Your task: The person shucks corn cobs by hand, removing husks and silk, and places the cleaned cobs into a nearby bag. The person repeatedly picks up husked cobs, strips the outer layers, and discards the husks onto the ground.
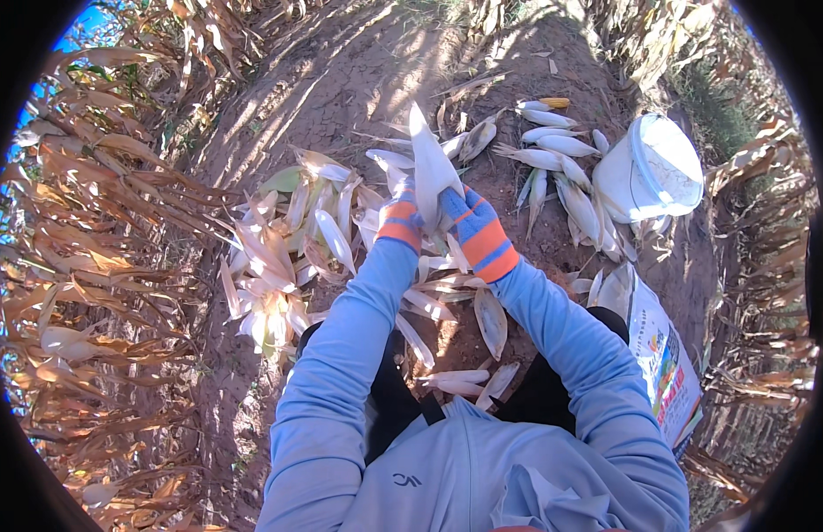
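Observation:
Both my hands wear blue and orange striped gloves and meet in front of me over the ground. Between them a corn ear (433, 164) in pale husk points away from me, its tip up. My left hand (402, 215) closes on the left side of its base. Around the right side of the base, my right hand (476, 229) is closed too. The fingertips are partly hidden behind the husk. Loose husks (491, 324) lie on the soil below my wrists, with a large husk pile (274, 257) to the left.
Several unhusked corn ears (553, 155) lie on the right, one showing yellow kernels (554, 103). Beside them a white bucket (620, 173) lies tipped. A printed white sack (664, 363) is by my right knee. Dry corn stalks (101, 248) line both sides of the bare dirt (296, 97).

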### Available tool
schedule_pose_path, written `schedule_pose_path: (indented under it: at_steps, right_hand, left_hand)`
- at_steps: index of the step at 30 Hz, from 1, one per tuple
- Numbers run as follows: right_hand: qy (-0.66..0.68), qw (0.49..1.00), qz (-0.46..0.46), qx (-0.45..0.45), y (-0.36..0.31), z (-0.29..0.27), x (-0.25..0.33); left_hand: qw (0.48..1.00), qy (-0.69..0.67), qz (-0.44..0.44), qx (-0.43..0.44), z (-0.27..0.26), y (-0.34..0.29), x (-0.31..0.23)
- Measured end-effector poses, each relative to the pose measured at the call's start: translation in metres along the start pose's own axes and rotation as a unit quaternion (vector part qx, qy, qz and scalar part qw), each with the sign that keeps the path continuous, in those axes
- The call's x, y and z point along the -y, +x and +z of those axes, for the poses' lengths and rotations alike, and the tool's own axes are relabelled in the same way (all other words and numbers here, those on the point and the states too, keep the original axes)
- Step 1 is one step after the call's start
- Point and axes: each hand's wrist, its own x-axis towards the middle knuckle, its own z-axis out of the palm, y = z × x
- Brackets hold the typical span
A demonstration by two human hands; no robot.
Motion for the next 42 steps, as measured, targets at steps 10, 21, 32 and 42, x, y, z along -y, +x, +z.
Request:
schedule_pose_path:
  at_steps: [10,21,32,42]
  right_hand:
    - [0.042,0.995,0.019,-0.09,-0.008,0.018,0.003]
    - [0.119,0.987,0.104,-0.026,-0.027,0.031,0.035]
    - [-0.627,0.767,-0.135,-0.03,0.009,-0.028,0.022]
    - [-0.258,0.934,0.191,0.16,-0.001,-0.013,-0.003]
  left_hand:
    - [0.675,0.603,0.425,-0.006,-0.004,0.043,0.017]
    - [0.933,0.286,0.216,0.029,-0.001,0.021,-0.005]
    - [0.986,-0.045,0.162,0.014,0.006,-0.014,-0.041]
    - [0.979,-0.124,0.121,0.107,0.022,-0.029,-0.038]
